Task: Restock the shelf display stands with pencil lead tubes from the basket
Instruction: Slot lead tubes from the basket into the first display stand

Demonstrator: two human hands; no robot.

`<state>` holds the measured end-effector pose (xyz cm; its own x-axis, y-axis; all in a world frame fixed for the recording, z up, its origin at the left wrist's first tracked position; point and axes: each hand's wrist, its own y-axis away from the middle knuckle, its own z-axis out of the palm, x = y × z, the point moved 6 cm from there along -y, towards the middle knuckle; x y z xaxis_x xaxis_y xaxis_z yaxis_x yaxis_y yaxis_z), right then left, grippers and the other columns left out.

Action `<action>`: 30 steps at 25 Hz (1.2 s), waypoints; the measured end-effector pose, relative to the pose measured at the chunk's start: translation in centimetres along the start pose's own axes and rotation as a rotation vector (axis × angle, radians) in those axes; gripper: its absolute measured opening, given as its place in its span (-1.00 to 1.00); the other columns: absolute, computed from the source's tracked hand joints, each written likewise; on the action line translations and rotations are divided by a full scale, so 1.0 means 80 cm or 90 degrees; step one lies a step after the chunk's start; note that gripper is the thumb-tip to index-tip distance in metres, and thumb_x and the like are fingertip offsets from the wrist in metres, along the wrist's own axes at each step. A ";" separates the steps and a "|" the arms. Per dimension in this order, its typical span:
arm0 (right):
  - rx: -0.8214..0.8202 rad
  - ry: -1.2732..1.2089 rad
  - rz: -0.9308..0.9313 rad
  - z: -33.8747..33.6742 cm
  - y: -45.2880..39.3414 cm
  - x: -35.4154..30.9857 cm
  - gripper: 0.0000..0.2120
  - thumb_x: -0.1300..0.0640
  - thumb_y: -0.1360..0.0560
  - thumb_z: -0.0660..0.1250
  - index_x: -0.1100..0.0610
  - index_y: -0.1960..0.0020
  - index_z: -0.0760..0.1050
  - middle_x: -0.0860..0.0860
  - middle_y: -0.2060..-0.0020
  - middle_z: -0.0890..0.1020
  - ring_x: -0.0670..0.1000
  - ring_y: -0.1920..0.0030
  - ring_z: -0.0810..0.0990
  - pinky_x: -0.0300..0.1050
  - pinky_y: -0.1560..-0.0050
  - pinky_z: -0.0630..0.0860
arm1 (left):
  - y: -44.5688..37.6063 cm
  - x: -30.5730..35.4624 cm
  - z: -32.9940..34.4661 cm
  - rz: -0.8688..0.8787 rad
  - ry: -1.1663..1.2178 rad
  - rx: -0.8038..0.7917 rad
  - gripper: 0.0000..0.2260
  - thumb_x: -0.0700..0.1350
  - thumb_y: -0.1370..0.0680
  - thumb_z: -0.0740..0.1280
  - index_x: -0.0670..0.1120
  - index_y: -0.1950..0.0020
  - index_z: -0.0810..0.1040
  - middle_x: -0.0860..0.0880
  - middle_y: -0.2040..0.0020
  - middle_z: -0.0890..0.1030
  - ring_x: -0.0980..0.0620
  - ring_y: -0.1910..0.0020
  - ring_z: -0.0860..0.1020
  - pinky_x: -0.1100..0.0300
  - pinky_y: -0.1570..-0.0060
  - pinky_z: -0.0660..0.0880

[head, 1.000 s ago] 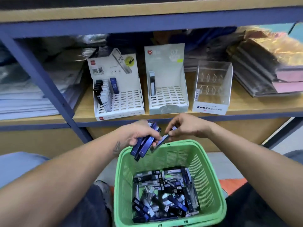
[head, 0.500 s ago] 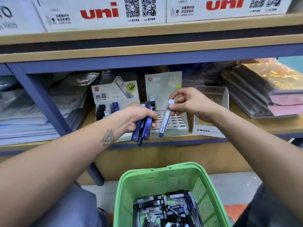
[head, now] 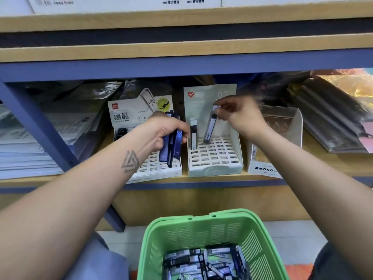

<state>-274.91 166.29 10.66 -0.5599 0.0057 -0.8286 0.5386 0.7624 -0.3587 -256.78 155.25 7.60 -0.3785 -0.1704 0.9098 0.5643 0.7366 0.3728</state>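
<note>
Right hand point(head: 240, 116) pinches a lead tube point(head: 210, 128) by its cap over the 0.7 stand point(head: 214, 158); keep it upright, seat its base squarely in one slot; left hand point(head: 165, 130) grips spare blue tubes point(head: 174, 142).

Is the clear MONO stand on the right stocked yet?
No, the clear MONO stand shows only empty dividers, no tubes.

- A shelving unit point(head: 181, 65) with blue metal beams and wood-coloured boards fills the wall ahead.
- A slanted blue brace point(head: 40, 126) runs down the unit's left side to the floor.
- White cartons point(head: 125, 3) with printed labels sit on the board above the beam.
- Stacked paper point(head: 30, 142) lies left of the brace.
- Pale floor point(head: 292, 239) shows below the unit.
</note>
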 end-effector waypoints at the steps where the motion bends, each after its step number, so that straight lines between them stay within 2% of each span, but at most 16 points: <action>1: -0.005 0.033 -0.014 0.007 -0.002 0.002 -0.86 0.23 -0.54 0.45 0.12 -0.09 0.65 -0.04 0.16 0.68 -0.07 0.15 0.66 -0.11 -0.06 0.62 | -0.004 -0.003 -0.002 -0.011 -0.004 0.003 -0.95 -0.35 -0.47 0.42 -0.28 0.11 0.58 -0.17 0.30 0.61 0.04 0.52 0.57 0.24 0.49 0.56; 4: -0.010 0.087 -0.067 0.019 -0.007 -0.002 -0.85 0.22 -0.55 0.44 0.08 -0.11 0.65 -0.15 0.17 0.65 -0.17 0.14 0.63 -0.22 -0.03 0.57 | -0.017 -0.005 -0.007 -0.011 -0.010 0.032 -0.91 -0.33 -0.47 0.44 -0.28 0.05 0.58 -0.17 0.27 0.63 0.03 0.51 0.59 0.22 0.45 0.59; 7: -0.010 0.101 -0.089 0.025 -0.009 -0.004 -0.84 0.21 -0.54 0.44 -0.01 -0.07 0.64 -0.23 0.19 0.63 -0.20 0.14 0.63 -0.27 0.02 0.53 | -0.025 -0.006 -0.010 0.004 -0.017 0.071 -0.73 -0.34 -0.44 0.47 -0.33 -0.11 0.57 -0.21 0.21 0.65 0.00 0.49 0.61 0.19 0.48 0.56; 9: -0.024 0.111 -0.095 0.030 -0.010 -0.003 -0.84 0.20 -0.54 0.44 -0.04 -0.04 0.63 -0.21 0.20 0.64 -0.16 0.14 0.64 -0.25 0.03 0.54 | -0.025 -0.007 -0.009 0.007 -0.023 0.080 -0.66 -0.36 -0.43 0.47 -0.34 -0.18 0.54 -0.23 0.18 0.65 0.00 0.51 0.61 0.20 0.50 0.54; 12: -0.031 0.127 -0.099 0.030 -0.011 -0.006 -0.88 0.21 -0.53 0.46 0.02 -0.01 0.67 -0.08 0.17 0.67 -0.09 0.14 0.64 -0.21 0.03 0.55 | -0.023 -0.007 -0.005 0.014 -0.030 0.085 -0.63 -0.37 -0.42 0.48 -0.33 -0.20 0.52 -0.26 0.14 0.65 -0.02 0.52 0.61 0.18 0.50 0.55; 18: -0.049 0.183 -0.105 0.036 -0.006 -0.006 -0.85 0.20 -0.54 0.44 0.07 -0.09 0.66 -0.05 0.13 0.65 -0.04 0.11 0.63 -0.16 -0.01 0.56 | -0.014 -0.012 0.007 0.017 -0.058 0.093 -0.66 -0.37 -0.43 0.48 -0.28 -0.15 0.49 -0.25 0.12 0.66 -0.05 0.45 0.63 0.06 0.40 0.64; 21: -0.065 0.186 -0.091 0.045 -0.007 0.006 -0.88 0.20 -0.53 0.46 0.06 -0.05 0.62 0.01 0.16 0.67 0.01 0.12 0.66 -0.05 0.00 0.60 | -0.016 -0.012 0.009 0.014 -0.049 0.086 -0.67 -0.35 -0.44 0.49 -0.28 -0.15 0.49 -0.23 0.13 0.66 -0.05 0.41 0.64 0.05 0.36 0.65; 23: -0.058 0.187 -0.087 0.048 -0.009 0.010 -0.90 0.19 -0.53 0.46 0.07 -0.04 0.66 0.00 0.13 0.69 -0.01 0.08 0.65 -0.05 -0.06 0.60 | -0.016 -0.010 0.009 0.018 -0.041 0.080 -0.67 -0.36 -0.44 0.49 -0.28 -0.14 0.48 -0.23 0.15 0.66 -0.06 0.41 0.64 0.05 0.38 0.65; 28: -0.048 0.240 -0.098 0.046 -0.004 0.008 -0.85 0.20 -0.56 0.38 0.08 -0.09 0.68 -0.05 0.01 0.68 -0.04 0.04 0.60 -0.13 -0.06 0.53 | -0.015 -0.016 0.013 -0.007 0.030 0.029 -0.82 -0.35 -0.45 0.48 -0.30 0.00 0.55 -0.18 0.31 0.61 -0.02 0.49 0.60 0.15 0.46 0.57; 30: -0.008 0.222 -0.084 0.040 0.001 0.002 -0.84 0.22 -0.54 0.36 0.09 -0.07 0.66 -0.02 0.07 0.68 -0.03 0.10 0.61 -0.12 0.02 0.54 | -0.013 -0.017 0.017 -0.024 0.069 -0.007 -0.82 -0.33 -0.47 0.47 -0.29 -0.04 0.58 -0.16 0.30 0.61 0.00 0.51 0.58 0.20 0.49 0.54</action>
<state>-272.91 164.28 9.14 -0.8057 0.1254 -0.5788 0.4412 0.7791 -0.4453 -257.84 155.60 5.73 -0.3191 -0.2682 0.9090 0.5592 0.7211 0.4091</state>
